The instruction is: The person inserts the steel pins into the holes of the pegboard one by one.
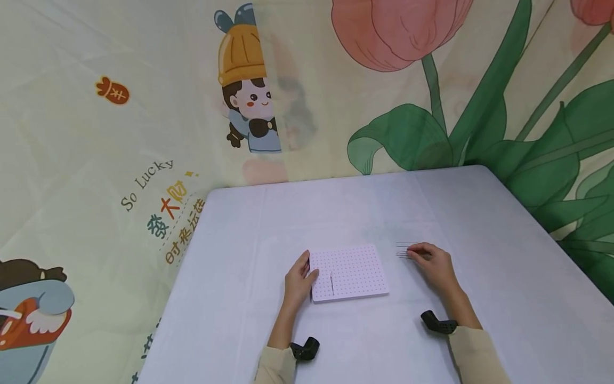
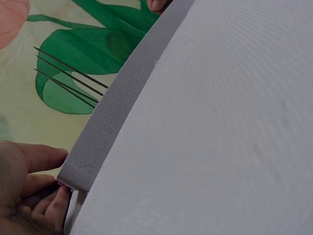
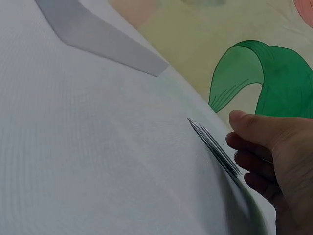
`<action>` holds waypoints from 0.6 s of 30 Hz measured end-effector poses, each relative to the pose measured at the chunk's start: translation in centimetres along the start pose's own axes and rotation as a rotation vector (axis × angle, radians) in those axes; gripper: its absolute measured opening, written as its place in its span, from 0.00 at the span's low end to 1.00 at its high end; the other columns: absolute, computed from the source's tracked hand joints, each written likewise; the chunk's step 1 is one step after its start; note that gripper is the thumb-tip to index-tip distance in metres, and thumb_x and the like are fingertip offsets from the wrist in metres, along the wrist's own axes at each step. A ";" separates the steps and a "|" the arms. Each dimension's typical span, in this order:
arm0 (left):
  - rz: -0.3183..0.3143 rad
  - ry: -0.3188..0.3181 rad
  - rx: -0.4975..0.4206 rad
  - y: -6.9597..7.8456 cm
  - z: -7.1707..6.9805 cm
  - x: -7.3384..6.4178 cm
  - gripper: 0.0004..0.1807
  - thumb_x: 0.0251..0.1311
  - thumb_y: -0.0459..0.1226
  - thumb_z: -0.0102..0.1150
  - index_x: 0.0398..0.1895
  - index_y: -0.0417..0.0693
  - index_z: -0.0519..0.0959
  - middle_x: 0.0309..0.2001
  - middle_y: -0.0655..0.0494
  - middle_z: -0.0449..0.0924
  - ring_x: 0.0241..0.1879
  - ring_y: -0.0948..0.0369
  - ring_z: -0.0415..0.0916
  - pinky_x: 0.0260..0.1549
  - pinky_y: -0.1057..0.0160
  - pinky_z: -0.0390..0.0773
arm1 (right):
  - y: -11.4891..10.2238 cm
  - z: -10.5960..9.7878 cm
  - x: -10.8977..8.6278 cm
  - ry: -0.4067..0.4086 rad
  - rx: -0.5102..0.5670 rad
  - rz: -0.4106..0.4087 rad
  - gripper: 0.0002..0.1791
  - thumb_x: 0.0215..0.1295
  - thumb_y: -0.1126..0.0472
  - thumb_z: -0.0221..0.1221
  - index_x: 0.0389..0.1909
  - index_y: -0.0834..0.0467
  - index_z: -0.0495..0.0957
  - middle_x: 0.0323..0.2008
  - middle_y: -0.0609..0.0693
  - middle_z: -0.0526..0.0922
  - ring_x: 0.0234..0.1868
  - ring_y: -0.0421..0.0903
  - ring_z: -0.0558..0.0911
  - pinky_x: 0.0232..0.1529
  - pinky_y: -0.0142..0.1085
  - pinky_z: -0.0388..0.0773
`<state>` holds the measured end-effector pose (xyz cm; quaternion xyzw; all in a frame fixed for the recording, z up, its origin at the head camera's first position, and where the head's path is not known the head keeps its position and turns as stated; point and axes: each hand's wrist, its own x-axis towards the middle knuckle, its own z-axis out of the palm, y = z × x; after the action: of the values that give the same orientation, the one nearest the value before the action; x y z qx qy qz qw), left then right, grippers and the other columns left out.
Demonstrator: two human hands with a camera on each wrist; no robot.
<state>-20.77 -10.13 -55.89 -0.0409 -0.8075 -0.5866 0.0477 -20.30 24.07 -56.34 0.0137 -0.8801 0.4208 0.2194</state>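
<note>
Near the middle of the white table [image 1: 230,325], the white perforated board [image 1: 357,274] lies under your left hand [image 1: 298,285], which grips its left edge, thumb on top and fingers curled below. Several thin dark rods [image 2: 70,75] stand in the board's left part, on its near half; four show from the left wrist. To the right of the board, apart from it, your right hand [image 1: 434,266] is at a small group of loose thin rods [image 3: 215,148], roughly parallel to one another. Your right fingers are bent, thumb and forefinger tips close together; whether they pinch a rod, you cannot tell from these views. Black wrist cameras [image 1: 306,349] sit by both beige sleeves [image 1: 275,367]. Beyond the table's far edge hangs a printed cloth [image 1: 312,32].
</note>
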 end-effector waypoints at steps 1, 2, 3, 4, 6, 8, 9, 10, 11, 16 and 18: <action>-0.001 0.000 0.002 0.0 0.0 0.0 0.31 0.54 0.26 0.59 0.63 0.34 0.63 0.65 0.43 0.60 0.63 0.52 0.60 0.58 0.68 0.66 | 0.2 -0.1 0.0 -0.006 -0.017 -0.001 0.08 0.55 0.61 0.65 0.34 0.60 0.82 0.34 0.54 0.83 0.39 0.50 0.79 0.42 0.38 0.76; -0.007 0.001 0.002 0.0 0.0 0.0 0.31 0.54 0.26 0.59 0.63 0.34 0.63 0.65 0.44 0.60 0.63 0.53 0.60 0.58 0.69 0.66 | 0.4 -0.1 0.0 -0.014 -0.031 -0.005 0.08 0.55 0.61 0.65 0.34 0.60 0.82 0.34 0.55 0.82 0.40 0.51 0.78 0.42 0.42 0.75; -0.011 0.001 0.000 -0.1 0.1 0.1 0.31 0.54 0.26 0.59 0.63 0.35 0.63 0.65 0.44 0.60 0.63 0.53 0.60 0.58 0.69 0.66 | 0.5 -0.1 0.0 -0.021 -0.045 -0.012 0.07 0.54 0.62 0.65 0.33 0.61 0.82 0.34 0.55 0.82 0.40 0.52 0.78 0.42 0.45 0.75; -0.022 0.000 -0.003 -0.1 0.1 0.1 0.31 0.54 0.26 0.59 0.64 0.35 0.63 0.66 0.45 0.60 0.63 0.54 0.60 0.58 0.69 0.66 | 0.6 -0.1 0.0 -0.027 -0.056 -0.017 0.07 0.54 0.62 0.65 0.32 0.61 0.82 0.33 0.56 0.82 0.40 0.53 0.78 0.42 0.46 0.75; -0.038 0.000 -0.011 -0.2 0.1 0.1 0.32 0.54 0.26 0.59 0.64 0.36 0.63 0.66 0.47 0.60 0.64 0.55 0.60 0.58 0.70 0.65 | 0.7 -0.1 -0.1 -0.033 -0.071 -0.035 0.05 0.53 0.64 0.66 0.31 0.61 0.82 0.32 0.56 0.82 0.38 0.54 0.77 0.40 0.47 0.75; -0.048 -0.002 -0.020 -0.3 0.2 0.1 0.32 0.54 0.27 0.59 0.64 0.37 0.63 0.66 0.48 0.60 0.64 0.55 0.60 0.58 0.71 0.65 | 0.7 0.0 -0.1 -0.031 -0.081 -0.048 0.04 0.52 0.65 0.66 0.29 0.61 0.82 0.31 0.56 0.82 0.37 0.54 0.78 0.38 0.47 0.75; -0.048 -0.002 -0.021 -0.3 0.2 0.2 0.32 0.54 0.27 0.59 0.64 0.37 0.63 0.66 0.48 0.60 0.64 0.55 0.60 0.58 0.71 0.65 | 0.8 0.0 -0.2 -0.026 -0.083 -0.054 0.04 0.51 0.66 0.66 0.29 0.61 0.82 0.31 0.56 0.82 0.37 0.54 0.78 0.38 0.47 0.75; -0.053 -0.002 -0.022 -0.4 0.2 0.2 0.32 0.54 0.27 0.59 0.64 0.38 0.63 0.66 0.48 0.60 0.64 0.56 0.59 0.58 0.71 0.64 | 0.8 0.0 -0.2 -0.025 -0.090 -0.059 0.04 0.51 0.66 0.66 0.28 0.61 0.83 0.31 0.55 0.82 0.37 0.54 0.77 0.38 0.47 0.75; -0.049 -0.002 -0.023 -0.4 0.2 0.2 0.32 0.54 0.27 0.59 0.64 0.37 0.63 0.66 0.48 0.60 0.64 0.56 0.59 0.58 0.71 0.65 | 0.9 0.0 -0.1 -0.024 -0.096 -0.065 0.04 0.51 0.66 0.66 0.28 0.61 0.83 0.31 0.55 0.82 0.37 0.54 0.77 0.38 0.47 0.75; -0.035 -0.006 -0.024 -0.4 0.2 0.3 0.32 0.55 0.27 0.59 0.64 0.37 0.63 0.66 0.47 0.60 0.64 0.55 0.59 0.58 0.71 0.65 | 1.2 0.1 0.0 -0.023 -0.105 -0.092 0.03 0.49 0.66 0.68 0.26 0.60 0.83 0.30 0.53 0.82 0.36 0.52 0.77 0.37 0.41 0.73; -0.030 -0.008 -0.025 -0.5 0.1 0.3 0.32 0.55 0.27 0.59 0.64 0.37 0.63 0.66 0.46 0.60 0.64 0.56 0.59 0.58 0.71 0.65 | 1.2 0.2 0.0 -0.025 -0.104 -0.097 0.03 0.48 0.67 0.68 0.26 0.60 0.84 0.30 0.52 0.82 0.36 0.52 0.77 0.37 0.40 0.73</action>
<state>-21.10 -10.13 -56.33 -0.0317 -0.8006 -0.5973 0.0352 -20.66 24.73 -57.29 0.0503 -0.9019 0.3630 0.2288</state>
